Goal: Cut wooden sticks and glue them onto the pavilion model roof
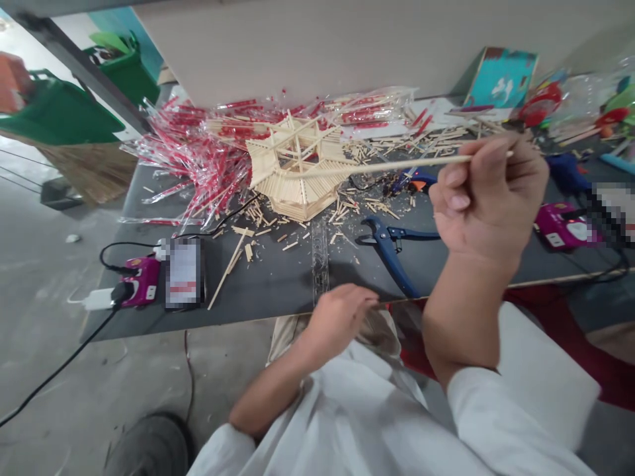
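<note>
"Where's your model?"

"Your wooden pagoda model [297, 198] sits on the surface [268, 291], at 11 o'clock from your left hand [342, 317], with a clear ruler [320, 261] just beside that hand, also at 11."

"And that hand?"

"Fingers pressed together and curled at the surface's edge, holding nothing I can see."

"Your right hand?"

"Past blue pliers [389, 254] at its 8 o'clock, your right hand [489, 198] is raised, pinching a long wooden stick [377, 166] between thumb and fingers, the far end reaching 9 o'clock across the model."

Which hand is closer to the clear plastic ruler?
Left hand: nearer, right by the near end of the clear plastic ruler. Right hand: farther, raised off to the ruler's right, holding a wooden stick.
</note>
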Motion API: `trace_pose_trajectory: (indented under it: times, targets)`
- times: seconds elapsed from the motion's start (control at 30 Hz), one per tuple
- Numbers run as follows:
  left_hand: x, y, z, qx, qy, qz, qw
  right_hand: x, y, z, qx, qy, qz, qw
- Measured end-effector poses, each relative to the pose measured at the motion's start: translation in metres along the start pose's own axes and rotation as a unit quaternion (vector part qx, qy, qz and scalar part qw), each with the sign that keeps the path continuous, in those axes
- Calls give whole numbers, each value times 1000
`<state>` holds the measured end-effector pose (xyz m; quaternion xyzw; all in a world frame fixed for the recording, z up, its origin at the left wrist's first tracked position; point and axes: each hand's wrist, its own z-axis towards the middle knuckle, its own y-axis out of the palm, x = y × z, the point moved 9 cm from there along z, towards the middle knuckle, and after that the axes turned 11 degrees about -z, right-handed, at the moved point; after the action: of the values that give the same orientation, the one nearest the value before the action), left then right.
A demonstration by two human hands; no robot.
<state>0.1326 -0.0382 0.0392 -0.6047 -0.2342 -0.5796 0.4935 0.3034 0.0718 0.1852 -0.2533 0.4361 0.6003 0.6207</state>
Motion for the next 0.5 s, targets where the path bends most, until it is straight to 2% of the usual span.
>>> trace_pose_trajectory:
  times: [0.1, 0.13, 0.23, 0.33, 0.4, 0.43, 0.5]
  targets:
    - [-9, -60, 5, 106, -64, 169, 978, 10, -21, -1, 4, 5, -47, 999]
    - [-13, -73, 7, 115, -82, 202, 969, 14, -29, 0, 7, 7, -55, 998]
    - [-20, -110, 13, 155, -112, 268, 944, 22, -46, 3, 11, 14, -67, 998]
    - [-22, -157, 9, 257, -127, 316, 905, 25, -56, 9, 3, 16, -86, 996]
    - [-20, -187, 6, 313, -118, 337, 880, 29, -58, 15, -12, 19, -97, 995]
    - [-16, -198, 7, 330, -93, 344, 874, 33, -57, 18, -20, 24, -98, 995]
    - [-7, -208, 15, 325, -43, 365, 871, 44, -54, 26, -36, 37, -93, 994]
